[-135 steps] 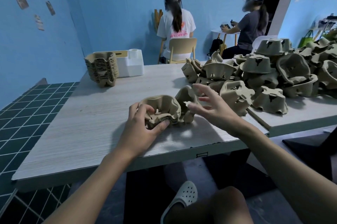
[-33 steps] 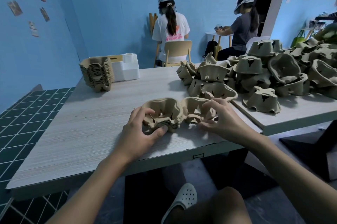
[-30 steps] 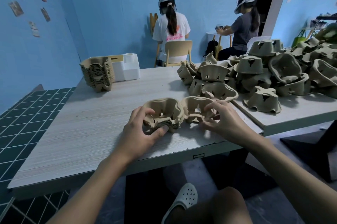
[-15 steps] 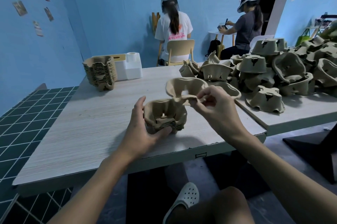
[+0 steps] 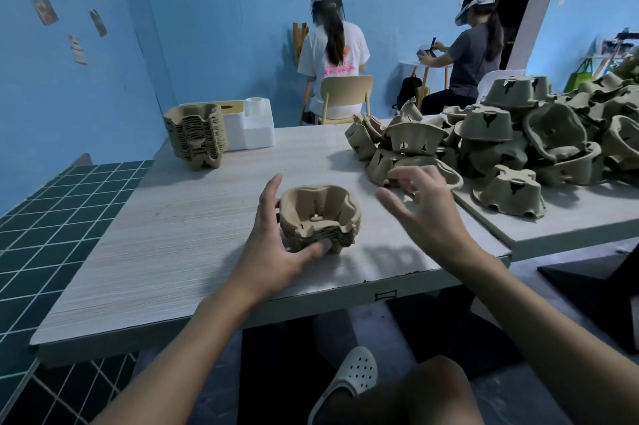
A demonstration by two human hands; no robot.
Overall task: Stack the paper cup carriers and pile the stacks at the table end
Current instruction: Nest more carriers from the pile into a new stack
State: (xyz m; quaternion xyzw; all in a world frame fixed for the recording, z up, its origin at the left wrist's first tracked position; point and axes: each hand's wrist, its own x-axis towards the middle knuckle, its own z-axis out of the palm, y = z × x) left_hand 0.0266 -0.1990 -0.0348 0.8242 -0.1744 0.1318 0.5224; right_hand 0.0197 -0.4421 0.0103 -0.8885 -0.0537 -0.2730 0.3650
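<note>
The fingers (image 5: 272, 189) of the left hand (image 5: 276, 251) are wrapped round the left side of a small stack of carriers (image 5: 321, 213), and the thumb (image 5: 316, 249) is pressed against its near edge, so the stack is grasped. The stack is seated upright on the surface (image 5: 173, 244), cups opening upward, near the front edge and about midway across. The right hand (image 5: 428, 217) is held just to the right of the stack, apart from it. Its fingers are spread and released, and nothing is held in them. Whether this hand touches the surface cannot be told.

Just beyond the right hand a loose heap of carriers (image 5: 484, 134) is seen, most of them overturned or tilted. It is spread across the seam onto a second surface (image 5: 570, 227) butted against the first. At the far left corner a tall stack of carriers (image 5: 195, 137) is stood, with a white box (image 5: 250, 128) just beside it on the right.

Behind the surface a person in a white shirt (image 5: 332, 54) is seated on a pale chair (image 5: 345, 92), back turned, and a person in grey (image 5: 473, 50) is seated further right. Dark green floor tiles (image 5: 52, 217) are shown at the left.
</note>
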